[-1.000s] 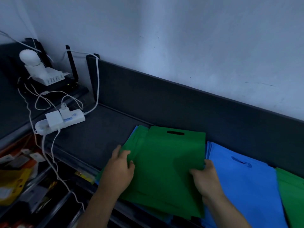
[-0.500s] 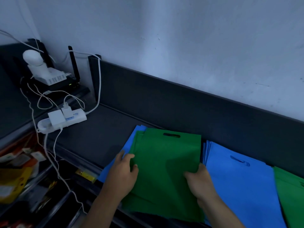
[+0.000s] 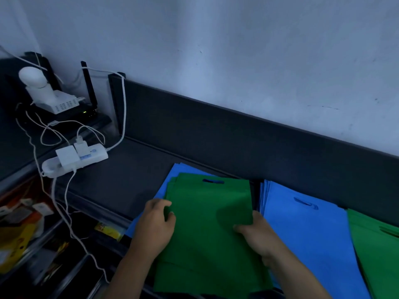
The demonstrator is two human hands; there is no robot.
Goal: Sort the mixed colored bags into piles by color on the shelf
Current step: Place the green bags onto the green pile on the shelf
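A stack of green bags point(image 3: 207, 229) lies on the dark shelf point(image 3: 121, 182), over a blue bag point(image 3: 170, 180) whose corner shows at its upper left. My left hand point(image 3: 154, 228) pinches the green stack's left edge. On the opposite edge, my right hand point(image 3: 257, 234) grips the stack. Right of it lies a pile of blue bags point(image 3: 302, 229). At the far right, cut off by the frame, are more green bags point(image 3: 375, 249).
A white power strip point(image 3: 75, 157) with plugs and white cables sits at the shelf's left end. Beyond it stand a white device point(image 3: 46, 93) and a black router antenna point(image 3: 88, 87). The shelf has a dark back panel point(image 3: 216, 130). Lower shelves hold yellow packets point(image 3: 19, 238).
The green stack has slid right and toward me, squared up between both hands. The blue bag beneath now shows at its upper left. The view has shifted slightly.
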